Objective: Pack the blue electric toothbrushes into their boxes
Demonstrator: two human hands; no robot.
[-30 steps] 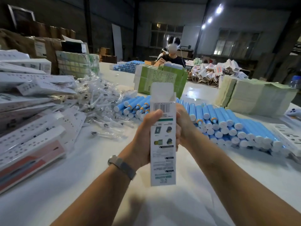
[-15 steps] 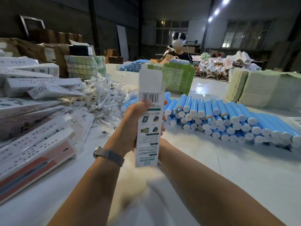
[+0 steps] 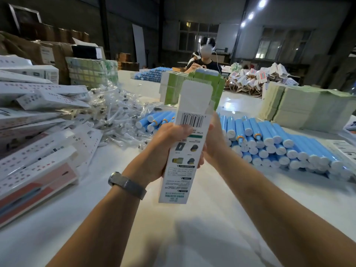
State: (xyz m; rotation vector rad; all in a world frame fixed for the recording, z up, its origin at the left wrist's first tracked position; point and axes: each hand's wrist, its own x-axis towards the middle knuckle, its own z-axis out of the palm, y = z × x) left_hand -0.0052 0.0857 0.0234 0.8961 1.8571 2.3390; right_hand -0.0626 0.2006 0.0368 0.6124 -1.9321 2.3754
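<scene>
I hold a tall white toothbrush box (image 3: 180, 166) upright above the table, its top flap standing open. My left hand (image 3: 163, 151) grips the box from the left, thumb across the printed back near the barcode. My right hand (image 3: 213, 143) holds the box's right side from behind, its fingers mostly hidden by the box. A long pile of blue electric toothbrushes (image 3: 273, 139) with white end caps lies on the white table (image 3: 57, 224) to the right, beyond my hands. A smaller heap of blue toothbrushes (image 3: 154, 120) lies just behind the box.
Stacks of flat white boxes (image 3: 38, 132) fill the left side. Bagged brush heads (image 3: 115, 110) are heaped behind them. Green cartons (image 3: 173, 87) and pale paper stacks (image 3: 300, 106) stand further back. A person (image 3: 204, 60) works at the far end.
The box has shifted back toward the middle of the view and tilted slightly. My right hand, hidden behind the box half a second ago, now shows at its right side.
</scene>
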